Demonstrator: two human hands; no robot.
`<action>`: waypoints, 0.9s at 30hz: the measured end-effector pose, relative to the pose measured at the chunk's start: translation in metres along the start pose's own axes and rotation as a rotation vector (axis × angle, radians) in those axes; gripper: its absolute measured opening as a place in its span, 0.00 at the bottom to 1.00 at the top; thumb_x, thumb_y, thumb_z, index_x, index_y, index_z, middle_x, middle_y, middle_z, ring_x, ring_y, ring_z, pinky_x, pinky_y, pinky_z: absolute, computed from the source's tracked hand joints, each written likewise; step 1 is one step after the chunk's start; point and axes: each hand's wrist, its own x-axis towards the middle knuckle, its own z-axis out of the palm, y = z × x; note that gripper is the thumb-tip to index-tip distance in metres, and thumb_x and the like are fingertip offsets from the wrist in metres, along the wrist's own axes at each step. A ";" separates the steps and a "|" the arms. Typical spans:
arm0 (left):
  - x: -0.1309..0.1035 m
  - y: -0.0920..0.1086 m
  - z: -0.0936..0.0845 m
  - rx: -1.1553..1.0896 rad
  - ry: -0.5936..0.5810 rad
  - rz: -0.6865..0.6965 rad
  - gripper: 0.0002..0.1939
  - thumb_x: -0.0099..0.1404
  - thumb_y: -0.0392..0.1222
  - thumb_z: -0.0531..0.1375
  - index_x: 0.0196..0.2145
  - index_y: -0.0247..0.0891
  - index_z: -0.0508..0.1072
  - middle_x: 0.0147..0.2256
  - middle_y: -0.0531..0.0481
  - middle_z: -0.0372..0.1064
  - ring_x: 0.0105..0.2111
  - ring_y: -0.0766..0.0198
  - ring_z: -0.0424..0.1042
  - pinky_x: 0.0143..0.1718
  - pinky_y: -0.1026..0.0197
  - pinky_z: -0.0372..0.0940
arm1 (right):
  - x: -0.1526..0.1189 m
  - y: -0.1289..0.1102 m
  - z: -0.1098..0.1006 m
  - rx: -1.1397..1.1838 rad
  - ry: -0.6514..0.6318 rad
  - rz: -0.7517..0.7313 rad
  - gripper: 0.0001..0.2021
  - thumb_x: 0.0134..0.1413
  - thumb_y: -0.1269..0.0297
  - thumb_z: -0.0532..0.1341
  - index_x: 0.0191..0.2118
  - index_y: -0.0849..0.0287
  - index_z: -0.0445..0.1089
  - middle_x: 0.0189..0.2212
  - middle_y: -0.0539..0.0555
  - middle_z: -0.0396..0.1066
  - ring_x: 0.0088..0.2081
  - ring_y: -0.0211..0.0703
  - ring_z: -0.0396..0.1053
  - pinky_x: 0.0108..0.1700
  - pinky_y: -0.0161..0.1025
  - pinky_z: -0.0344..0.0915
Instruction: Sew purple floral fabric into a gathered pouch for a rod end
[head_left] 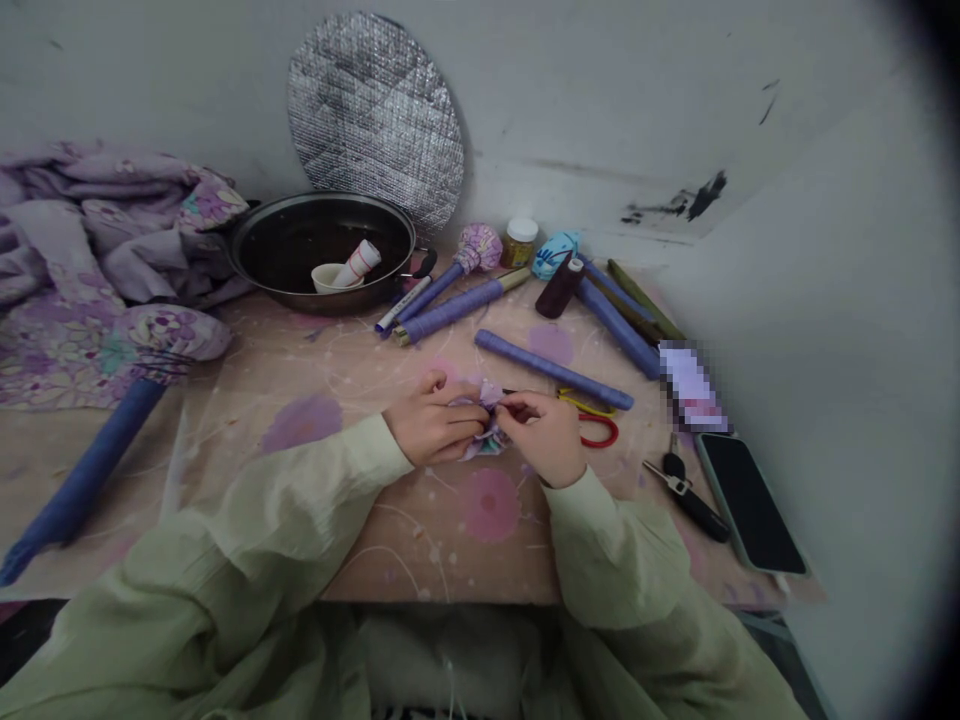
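Note:
A small bunch of purple floral cloth (491,442) is gathered between my hands over the middle of the table. My left hand (435,425) has its fingers closed round the cloth from the left. Pressed together at the bunch's right side are the thumb and fingers of my right hand (544,435); whatever they pinch is too small to make out. Scissors with red and yellow handles (598,430) lie beside my right hand, partly hidden by it. Behind the hands is a purple-wrapped stick (555,370).
At the back stand a black pan (255,262) holding a small cup, a lidded jar (519,245) and a dark thread spool (559,290). A cloth-headed stick (90,470) and piled floral fabric (67,240) lie left. Keys (686,490) and a phone (754,505) lie right, by the wall.

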 end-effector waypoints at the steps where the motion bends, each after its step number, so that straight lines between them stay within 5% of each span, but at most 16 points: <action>1: 0.000 0.000 0.000 0.009 -0.001 0.004 0.09 0.63 0.38 0.50 0.36 0.39 0.69 0.42 0.53 0.73 0.48 0.56 0.64 0.48 0.50 0.47 | 0.000 0.000 0.001 -0.003 0.001 -0.007 0.05 0.41 0.68 0.60 0.24 0.58 0.74 0.20 0.51 0.74 0.22 0.39 0.70 0.27 0.35 0.66; 10: 0.004 0.008 -0.007 -0.105 -0.091 -0.191 0.13 0.57 0.40 0.52 0.39 0.36 0.69 0.46 0.44 0.70 0.53 0.46 0.57 0.46 0.46 0.47 | 0.002 0.001 0.002 0.042 -0.001 0.024 0.05 0.41 0.68 0.60 0.23 0.59 0.73 0.19 0.51 0.73 0.21 0.38 0.68 0.26 0.33 0.64; 16: 0.004 0.004 -0.004 -0.237 -0.003 -0.186 0.12 0.60 0.41 0.53 0.40 0.38 0.70 0.44 0.48 0.71 0.50 0.53 0.59 0.48 0.50 0.50 | 0.006 0.002 -0.002 0.062 -0.041 0.045 0.05 0.39 0.68 0.59 0.20 0.61 0.70 0.15 0.48 0.67 0.19 0.35 0.63 0.23 0.32 0.58; 20: 0.017 -0.004 -0.018 -0.276 0.059 -0.256 0.13 0.63 0.40 0.51 0.43 0.36 0.70 0.42 0.47 0.71 0.45 0.57 0.62 0.47 0.53 0.54 | 0.006 0.007 -0.002 0.069 -0.043 0.053 0.05 0.40 0.67 0.60 0.20 0.61 0.69 0.15 0.48 0.65 0.19 0.34 0.61 0.24 0.32 0.56; 24: 0.051 -0.026 -0.023 -0.127 -0.059 -0.421 0.13 0.64 0.37 0.49 0.42 0.38 0.70 0.42 0.49 0.71 0.43 0.56 0.65 0.45 0.51 0.54 | 0.006 0.011 -0.001 0.087 -0.051 0.051 0.05 0.39 0.66 0.60 0.20 0.61 0.69 0.15 0.48 0.64 0.20 0.34 0.60 0.25 0.33 0.55; 27: 0.081 -0.048 -0.004 -0.052 -0.249 -0.515 0.16 0.63 0.33 0.49 0.48 0.37 0.67 0.48 0.46 0.68 0.48 0.54 0.64 0.45 0.50 0.54 | 0.007 0.013 0.000 0.113 -0.053 0.057 0.05 0.39 0.66 0.59 0.20 0.61 0.67 0.15 0.47 0.63 0.20 0.34 0.60 0.25 0.33 0.55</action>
